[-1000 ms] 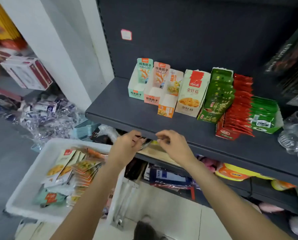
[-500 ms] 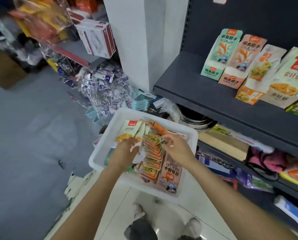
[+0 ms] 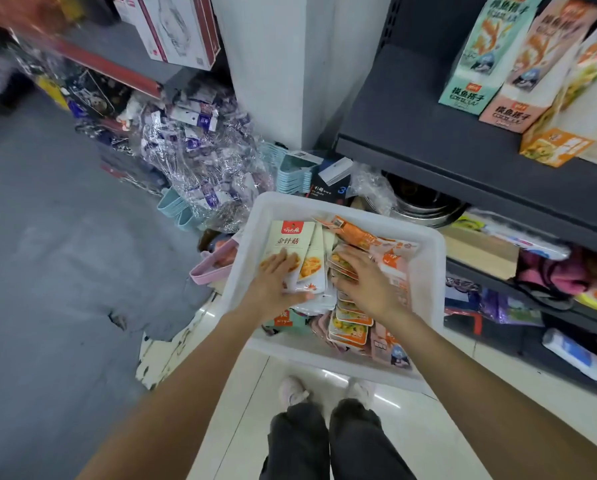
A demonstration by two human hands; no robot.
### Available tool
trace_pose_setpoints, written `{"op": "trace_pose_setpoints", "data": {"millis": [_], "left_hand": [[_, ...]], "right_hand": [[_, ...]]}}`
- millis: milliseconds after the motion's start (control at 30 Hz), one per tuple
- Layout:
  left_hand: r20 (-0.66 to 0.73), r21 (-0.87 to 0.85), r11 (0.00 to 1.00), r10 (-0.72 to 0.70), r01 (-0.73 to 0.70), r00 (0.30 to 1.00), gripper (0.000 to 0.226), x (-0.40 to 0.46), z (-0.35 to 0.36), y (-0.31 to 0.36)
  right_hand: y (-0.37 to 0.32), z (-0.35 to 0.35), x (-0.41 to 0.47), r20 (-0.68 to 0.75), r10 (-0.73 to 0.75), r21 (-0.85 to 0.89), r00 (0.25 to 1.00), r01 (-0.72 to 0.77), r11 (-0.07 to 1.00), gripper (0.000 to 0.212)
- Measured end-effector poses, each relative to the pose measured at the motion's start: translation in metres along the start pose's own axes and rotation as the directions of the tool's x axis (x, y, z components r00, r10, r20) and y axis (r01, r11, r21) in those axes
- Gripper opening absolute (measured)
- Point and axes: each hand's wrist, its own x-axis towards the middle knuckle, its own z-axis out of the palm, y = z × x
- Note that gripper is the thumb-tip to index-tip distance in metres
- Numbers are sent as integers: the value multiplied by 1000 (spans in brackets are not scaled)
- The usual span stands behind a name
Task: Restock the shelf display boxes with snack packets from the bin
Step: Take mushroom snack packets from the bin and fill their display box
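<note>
Seen from a head camera looking down, two bare forearms reach from the bottom of the frame into a white plastic bin [image 3: 428, 271] at centre. The left hand [image 3: 273, 282] lies flat with its fingers spread on a cream mushroom-snack packet [image 3: 290, 240], thumb out toward the lower right; it presses on the packet and does not yet grasp it. The right hand [image 3: 366, 282], just to its right, rests palm down with fingers extended over a fanned row of small orange and yellow packets [image 3: 350, 323]. Whether its fingertips are hooked under any packet cannot be told.

The bin is crowded. More cream packets overlap behind the first, and pale pink packets [image 3: 394, 258] lie along the right wall.

At the upper right of the frame, a dark shelf [image 3: 411, 116] carries the display boxes: a teal box [image 3: 480, 64], a pink box [image 3: 525, 81] beside it, and an orange box [image 3: 564, 133] cut off by the frame edge.

The risks, as a judgement: the glossy packets overlap loosely, so a lift may drag neighbours out and spill them onto the tiled floor at the bottom of the frame. With several flavours mixed together, a handful may include a packet that belongs in a different box. The bin also seems to perch on clutter, so firm downward pressure could tip it.
</note>
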Motion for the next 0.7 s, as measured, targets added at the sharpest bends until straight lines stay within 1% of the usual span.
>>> {"op": "trace_pose_setpoints", "data": {"millis": [67,100,167,267,333,400,433,500,567,633,700], "left_hand": [[10,63,995,73,-73,997,92,-3,1,-10],[11,68,994,90,-91,996,91,-5,1,-15],[11,12,995,104,-104,995,84,-10,-2,-19],[34,-116,986,123,-118,992,69,-18,-7,-19],[-6,-123,982,147,-146,989,53,-23,-10,-14],[-73,-89,983,157,-163,985,41,-27,-11,-6],[-114,-91,982,155,-165,981,38,-28,-11,-1],[-177,-137,973,158,-184,971,36,-30,-9,11],[-211,-148,963,192,-226,958,35,-31,-6,21],[-222,-157,956,209,-247,952,35,-33,-2,29],[-232,-171,947,230,-273,945,36,-37,-1,35]], "right_hand": [[0,1,0,-6,1,-6,1000,-1,1000,55],[0,1,0,-5,3,-9,1000,-3,1000,55],[-2,1,1,-1,14,-15,1000,-14,1000,55],[-9,2,1,-30,21,-15,999,-22,1000,52],[-16,1,1,-88,15,10,996,-14,1000,46],[-26,-3,1,-130,36,73,991,-27,997,41],[-32,-4,0,-128,49,124,991,-34,992,38],[-43,-6,0,-89,73,176,993,-56,983,33],[-48,-4,3,-89,103,193,991,-84,978,31],[-50,-3,7,-110,173,310,979,-131,942,34],[-47,-3,10,-108,263,444,959,-190,876,32]]}}
